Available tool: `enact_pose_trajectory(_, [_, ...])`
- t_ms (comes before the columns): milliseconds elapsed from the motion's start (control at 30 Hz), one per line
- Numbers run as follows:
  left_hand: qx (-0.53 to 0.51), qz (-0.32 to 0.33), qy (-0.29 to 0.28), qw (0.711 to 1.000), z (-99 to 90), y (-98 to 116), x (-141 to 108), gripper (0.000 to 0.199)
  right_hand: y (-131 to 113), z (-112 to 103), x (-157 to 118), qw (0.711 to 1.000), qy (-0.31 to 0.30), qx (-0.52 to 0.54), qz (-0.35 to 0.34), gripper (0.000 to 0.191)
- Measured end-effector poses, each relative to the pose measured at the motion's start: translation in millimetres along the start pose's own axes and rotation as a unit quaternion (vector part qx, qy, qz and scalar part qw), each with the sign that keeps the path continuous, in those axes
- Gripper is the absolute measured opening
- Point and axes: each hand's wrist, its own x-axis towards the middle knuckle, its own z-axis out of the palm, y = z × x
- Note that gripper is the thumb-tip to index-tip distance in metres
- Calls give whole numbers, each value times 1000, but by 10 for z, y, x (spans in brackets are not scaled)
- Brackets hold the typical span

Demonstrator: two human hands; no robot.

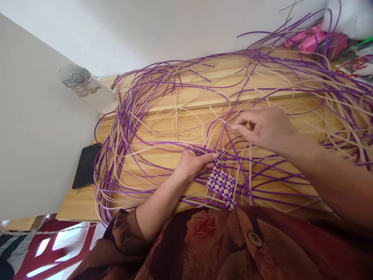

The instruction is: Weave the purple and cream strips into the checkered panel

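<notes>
A small checked weave [221, 183] of purple and cream strands lies near the table's front edge, close to my shirt. My left hand [194, 164] pinches the weave's upper left edge, thumb laid along it. Above and to the right, my right hand [259, 126] is raised over the loose strands, its thumb and index finger curled toward each other. Purple and cream strands pass by its fingertips; whether it grips one of them is too small to tell. Long strands fan out from the weave to both sides and upward.
Bundled strands [128, 97] loop around the left of the wooden table [72, 204], and more spread at the right. A clear bottle [90, 87] with a grey lid and a black phone [86, 165] are at the left. Pink bundles [313, 39] lie at the back right by the wall.
</notes>
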Motion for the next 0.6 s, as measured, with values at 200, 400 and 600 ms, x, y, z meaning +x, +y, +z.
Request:
enact_pose_trajectory(200, [14, 15, -32, 999, -59, 43, -28, 41, -334, 334, -206, 968, -69, 218, 108, 20])
enact_pose_trajectory(400, [220, 153, -54, 962, -165, 90, -54, 24, -367, 513, -275, 901, -54, 371, 220, 24])
enact_pose_trajectory(600, [318, 242, 16, 916, -154, 151, -112, 23, -416, 466, -183, 785, -16, 530, 322, 28])
